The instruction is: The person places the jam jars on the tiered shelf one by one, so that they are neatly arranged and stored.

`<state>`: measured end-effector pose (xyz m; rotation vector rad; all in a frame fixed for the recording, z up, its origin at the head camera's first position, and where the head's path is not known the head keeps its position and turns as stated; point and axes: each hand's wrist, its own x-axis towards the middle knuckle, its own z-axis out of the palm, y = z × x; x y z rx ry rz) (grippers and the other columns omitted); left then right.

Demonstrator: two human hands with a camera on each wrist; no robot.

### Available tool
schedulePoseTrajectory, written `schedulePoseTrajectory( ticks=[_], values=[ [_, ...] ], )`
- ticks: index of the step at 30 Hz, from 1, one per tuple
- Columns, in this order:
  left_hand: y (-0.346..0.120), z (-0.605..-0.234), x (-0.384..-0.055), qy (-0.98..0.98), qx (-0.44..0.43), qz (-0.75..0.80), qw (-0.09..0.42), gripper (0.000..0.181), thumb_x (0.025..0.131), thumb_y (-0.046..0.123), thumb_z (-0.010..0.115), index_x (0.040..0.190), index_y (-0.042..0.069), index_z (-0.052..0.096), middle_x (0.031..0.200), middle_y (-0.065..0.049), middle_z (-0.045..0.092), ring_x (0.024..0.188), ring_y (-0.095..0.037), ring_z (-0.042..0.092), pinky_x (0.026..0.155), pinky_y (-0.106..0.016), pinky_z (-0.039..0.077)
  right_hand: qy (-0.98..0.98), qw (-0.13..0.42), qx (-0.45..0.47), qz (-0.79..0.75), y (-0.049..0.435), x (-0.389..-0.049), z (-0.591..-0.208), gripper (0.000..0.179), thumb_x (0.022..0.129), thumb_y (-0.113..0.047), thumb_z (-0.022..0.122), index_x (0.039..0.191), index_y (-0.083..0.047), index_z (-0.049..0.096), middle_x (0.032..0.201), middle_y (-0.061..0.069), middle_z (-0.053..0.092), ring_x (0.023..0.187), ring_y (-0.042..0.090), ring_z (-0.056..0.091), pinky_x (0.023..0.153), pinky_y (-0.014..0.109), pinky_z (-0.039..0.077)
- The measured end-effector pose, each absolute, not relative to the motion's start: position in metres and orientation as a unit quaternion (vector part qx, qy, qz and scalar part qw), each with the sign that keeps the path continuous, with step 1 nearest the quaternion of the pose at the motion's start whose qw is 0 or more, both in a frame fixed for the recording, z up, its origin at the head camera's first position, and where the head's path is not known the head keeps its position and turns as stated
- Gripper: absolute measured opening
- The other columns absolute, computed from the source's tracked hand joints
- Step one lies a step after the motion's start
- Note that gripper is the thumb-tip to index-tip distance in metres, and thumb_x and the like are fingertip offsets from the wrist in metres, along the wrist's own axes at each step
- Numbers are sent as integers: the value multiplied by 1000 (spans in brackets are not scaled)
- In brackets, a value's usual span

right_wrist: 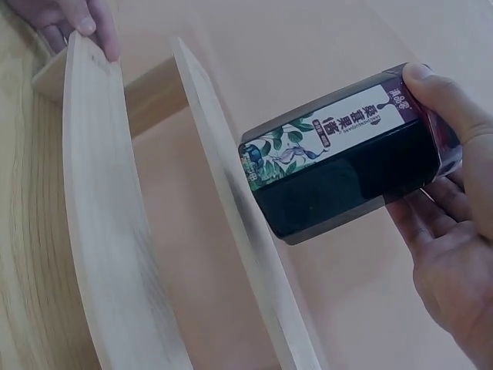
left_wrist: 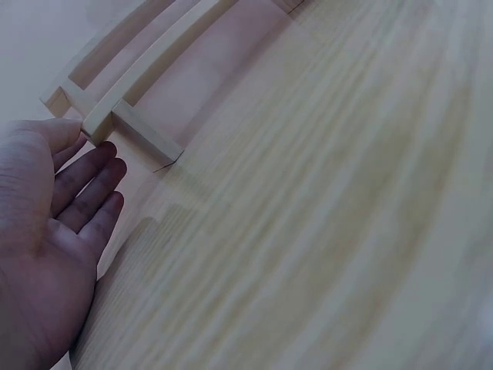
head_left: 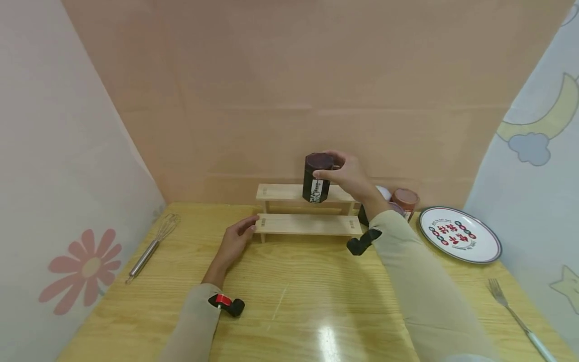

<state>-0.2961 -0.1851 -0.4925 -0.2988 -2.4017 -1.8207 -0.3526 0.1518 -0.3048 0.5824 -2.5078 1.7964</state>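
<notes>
A two-tier wooden shelf rack (head_left: 312, 224) stands on the table against the back wall. Above its upper board, my right hand (head_left: 350, 173) grips a dark, many-sided jam jar (head_left: 315, 183) near its purple lid. The right wrist view shows the jar (right_wrist: 339, 158) tilted on its side in that frame, its printed label (right_wrist: 320, 142) facing the camera, with thumb and fingers on opposite sides. My left hand (head_left: 235, 241) pinches the left end of the lower board; in the left wrist view the thumb (left_wrist: 62, 132) lies at the board's corner and the other fingers extend beyond it.
Behind my right forearm stand several jars, one with a reddish-brown lid (head_left: 405, 197), partly hidden. To the right lie a white printed plate (head_left: 461, 235) and a fork (head_left: 513, 311). A whisk (head_left: 154, 246) lies at the table's left edge. Walls enclose the back and both sides.
</notes>
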Motion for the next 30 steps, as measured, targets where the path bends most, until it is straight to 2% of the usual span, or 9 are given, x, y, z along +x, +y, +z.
schedulePoseTrajectory(
  ticks=[7,15,18,23,30],
  values=[
    [-185,-492,-291,-793,-90,-601,50,36,107,22,59,142,14,63,149,-5,61,142,-25,54,114,-38,45,-785,-1,166,596,128,-362,-308,66,88,-22,84,146,-17,55,133,9,65,123,26,63,95,32,54],
    [-182,-494,-291,-794,-94,-598,55,37,107,21,59,142,12,63,150,-7,61,143,-26,52,112,-30,46,-770,-4,163,617,105,-373,-315,67,86,-18,85,146,-13,55,137,13,65,125,27,63,101,38,53],
    [-180,-494,-290,-796,-97,-595,54,37,107,22,59,143,12,63,150,-7,60,143,-27,52,113,-33,46,-769,-6,165,618,101,-375,-319,69,86,-17,85,147,-12,54,139,13,63,127,29,62,104,42,52],
    [-177,-494,-289,-797,-100,-593,52,37,107,23,59,143,14,63,151,-6,60,144,-27,52,117,-45,44,-767,-16,163,620,97,-376,-323,72,86,-16,85,150,-10,52,143,15,61,131,33,61,110,48,49],
    [-177,-493,-292,-789,-94,-605,54,36,106,23,60,141,15,65,149,-4,62,143,-24,53,115,-39,45,-768,-13,170,617,96,-377,-322,67,87,-17,85,147,-12,55,144,14,62,131,34,61,110,51,49]
  ],
)
